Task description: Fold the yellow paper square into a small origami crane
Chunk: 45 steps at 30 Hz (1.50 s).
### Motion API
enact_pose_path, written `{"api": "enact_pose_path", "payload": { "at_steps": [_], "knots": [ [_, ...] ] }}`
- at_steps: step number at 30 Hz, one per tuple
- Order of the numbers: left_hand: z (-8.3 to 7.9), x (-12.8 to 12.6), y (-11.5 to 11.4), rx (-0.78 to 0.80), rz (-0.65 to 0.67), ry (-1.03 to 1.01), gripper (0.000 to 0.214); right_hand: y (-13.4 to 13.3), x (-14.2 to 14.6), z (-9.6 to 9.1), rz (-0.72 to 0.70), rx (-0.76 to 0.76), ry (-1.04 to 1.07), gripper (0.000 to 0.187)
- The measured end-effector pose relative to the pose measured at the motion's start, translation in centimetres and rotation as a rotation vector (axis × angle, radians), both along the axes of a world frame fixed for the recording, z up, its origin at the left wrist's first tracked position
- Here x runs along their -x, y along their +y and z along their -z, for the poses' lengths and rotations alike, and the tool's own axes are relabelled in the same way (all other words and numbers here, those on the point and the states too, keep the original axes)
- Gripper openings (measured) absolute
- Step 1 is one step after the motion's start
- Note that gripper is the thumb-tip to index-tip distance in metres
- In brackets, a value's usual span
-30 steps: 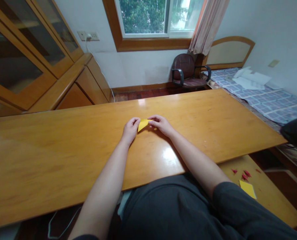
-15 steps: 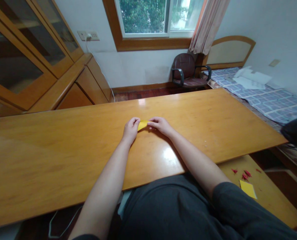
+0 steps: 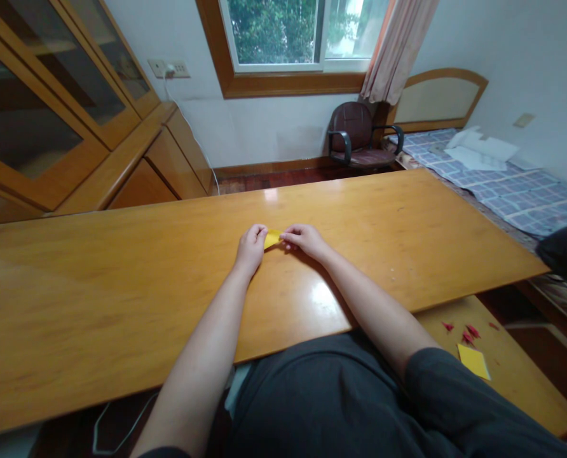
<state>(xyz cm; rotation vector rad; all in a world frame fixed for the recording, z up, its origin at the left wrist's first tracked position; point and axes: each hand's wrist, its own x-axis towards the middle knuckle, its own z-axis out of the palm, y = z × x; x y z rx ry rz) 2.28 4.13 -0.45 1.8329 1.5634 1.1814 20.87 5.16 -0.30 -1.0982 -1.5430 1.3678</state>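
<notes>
A small piece of yellow paper (image 3: 273,238) spans the gap between my two hands, just over the wooden table (image 3: 121,286). My left hand (image 3: 252,245) pinches its left end with thumb and fingers closed. At the other end, my right hand (image 3: 304,238) grips the paper between its thumb and fingertips. The paper looks folded, though its exact shape is partly hidden by my fingers.
On a lower wooden board (image 3: 517,375) at the right lie a yellow paper stack (image 3: 474,361) and several small red folded-paper pieces (image 3: 473,331). Beyond the table stand a brown armchair (image 3: 355,130), a bed (image 3: 503,191) and a glass-fronted cabinet (image 3: 88,140).
The visible part of the yellow paper is slightly smaller, and my hands are a touch closer together. Everything else stays where it was.
</notes>
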Motion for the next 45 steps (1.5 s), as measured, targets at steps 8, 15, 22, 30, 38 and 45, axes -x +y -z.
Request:
{"api": "enact_pose_path", "payload": {
  "at_steps": [8,15,22,30,38,45],
  "knots": [
    [0.2,-0.3,-0.1,-0.007,0.004,0.145,0.018,-0.3,0.0,-0.4,-0.084,-0.04,-0.092,0.033],
    [0.4,-0.6,-0.2,-0.036,0.041,0.239,0.017,-0.4,0.0,-0.5,-0.141,-0.042,-0.138,0.033],
    [0.5,-0.6,-0.2,-0.052,0.039,0.331,0.019,-0.4,-0.1,-0.9,-0.18,-0.036,-0.172,0.035],
    [0.6,-0.5,-0.3,-0.036,0.024,0.366,0.02,-0.4,-0.1,-1.1,-0.154,-0.068,-0.24,0.033],
    [0.4,-0.3,-0.2,-0.029,-0.001,0.397,0.023,0.0,-0.3,-0.7,-0.18,0.0,-0.145,0.032],
    [-0.1,0.1,-0.2,-0.004,-0.04,0.375,0.023,-0.2,-0.4,-1.6,-0.142,0.091,-0.09,0.029]
  ]
}}
